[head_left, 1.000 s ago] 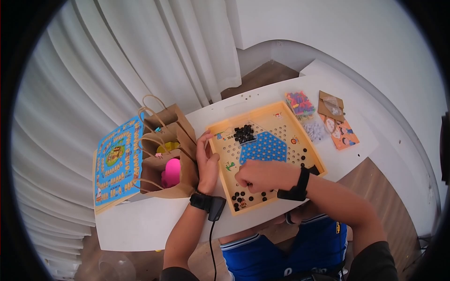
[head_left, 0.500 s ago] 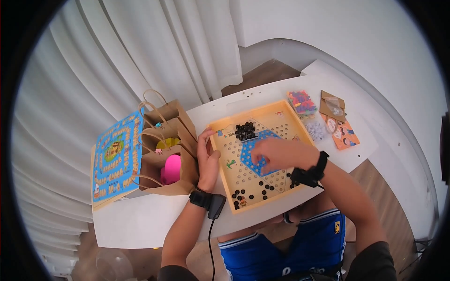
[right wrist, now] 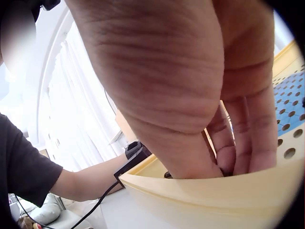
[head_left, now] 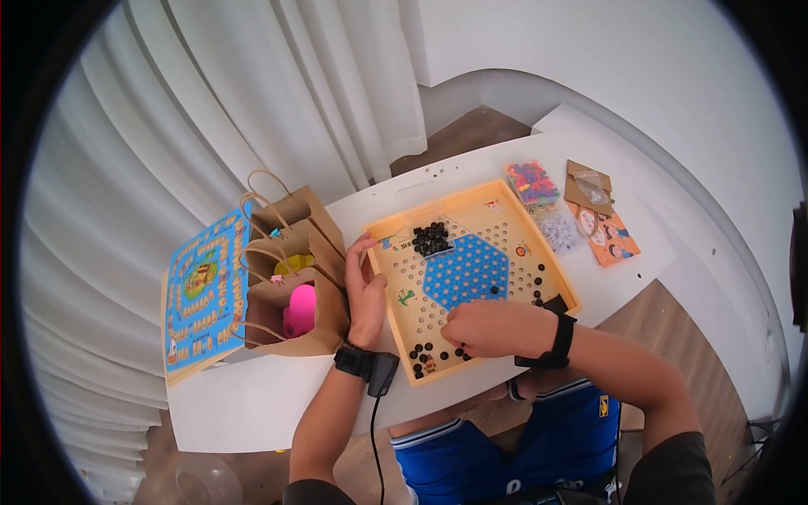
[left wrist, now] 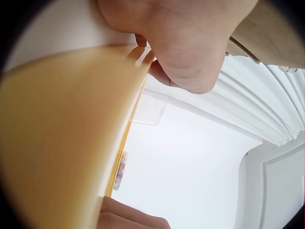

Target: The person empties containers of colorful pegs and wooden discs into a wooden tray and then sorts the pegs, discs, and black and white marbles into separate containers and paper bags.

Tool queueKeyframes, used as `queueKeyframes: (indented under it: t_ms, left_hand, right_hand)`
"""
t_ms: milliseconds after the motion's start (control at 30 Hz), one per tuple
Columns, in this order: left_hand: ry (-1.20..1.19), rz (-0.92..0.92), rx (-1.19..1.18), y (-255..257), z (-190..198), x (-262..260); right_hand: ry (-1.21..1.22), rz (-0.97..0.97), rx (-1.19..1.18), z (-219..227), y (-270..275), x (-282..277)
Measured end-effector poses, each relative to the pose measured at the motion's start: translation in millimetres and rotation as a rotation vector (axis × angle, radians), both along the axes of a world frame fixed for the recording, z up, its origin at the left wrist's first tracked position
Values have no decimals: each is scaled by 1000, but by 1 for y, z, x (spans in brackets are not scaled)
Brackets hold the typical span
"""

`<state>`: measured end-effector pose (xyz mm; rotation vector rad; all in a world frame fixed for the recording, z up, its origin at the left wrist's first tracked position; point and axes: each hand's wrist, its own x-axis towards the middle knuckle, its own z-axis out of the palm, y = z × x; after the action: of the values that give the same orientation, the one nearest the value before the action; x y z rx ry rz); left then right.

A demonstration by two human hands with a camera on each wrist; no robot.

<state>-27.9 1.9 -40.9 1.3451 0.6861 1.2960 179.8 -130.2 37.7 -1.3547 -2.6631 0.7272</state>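
Observation:
A wooden-rimmed game board [head_left: 483, 194] with a blue hexagon [head_left: 459, 273] full of holes lies on the table. My left hand [head_left: 364, 290] grips its left edge, the thumb and fingers at the rim. Inside the near edge, my right hand [head_left: 488, 328] reaches down among small black game pieces [head_left: 418, 358]. Its thumb and fingertips pinch a small dark piece [right wrist: 228, 172] in the right wrist view, mostly hidden by the fingers. A single black piece [head_left: 495, 290] stands on the hexagon. More are heaped in a clear tray [head_left: 433, 238] at the back left.
Paper bags [head_left: 324, 324] with a pink item [head_left: 301, 309] stand left of the board, beside a blue printed board [head_left: 202, 278]. To the right are boxes of colourful pieces [head_left: 533, 183] and white pieces [head_left: 557, 229], a brown envelope [head_left: 581, 181] and an orange card [head_left: 613, 244].
My right hand went from the near side of the board over the blue hexagon, then back to the near edge. A black piece now shows on the hexagon. My left hand stays put.

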Motion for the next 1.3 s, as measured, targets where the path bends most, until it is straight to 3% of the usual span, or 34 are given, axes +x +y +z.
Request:
queueKeyframes:
  t_ms: [233,333,400,533,600,633,700,1000,1300]
  left_hand:
    - [-34,-13,-6,0,-2,-1]
    - [-26,-10,-1,1,-4,-1]
    - [-29,-13,6,1,-3,0]
    - [-10,-12,-1,1,-1,-1]
    - [-11,-6,-2,0,-3,-1]
    - [-11,-15,6,-1,0,-2]
    - [-6,-25,10,-3,1,-3]
    - [0,-5,5,-1,1,-1]
    - [-4,-6,32,2,-4,-1]
  right_hand:
    - [30,-28,-1,-10,21,8]
    - [173,-110,96,10,52,19]
    - [425,-278,230,13,75,26]
    - [314,-288,461,11,79,30]
    - [201,-201,160,10,67,26]
    - [200,-195,154,9,59,23]
    - [171,30,-55,4,42,15]
    - [133,67,0,-17,13,-41]
    - [245,-14,-46,-24,15,-46]
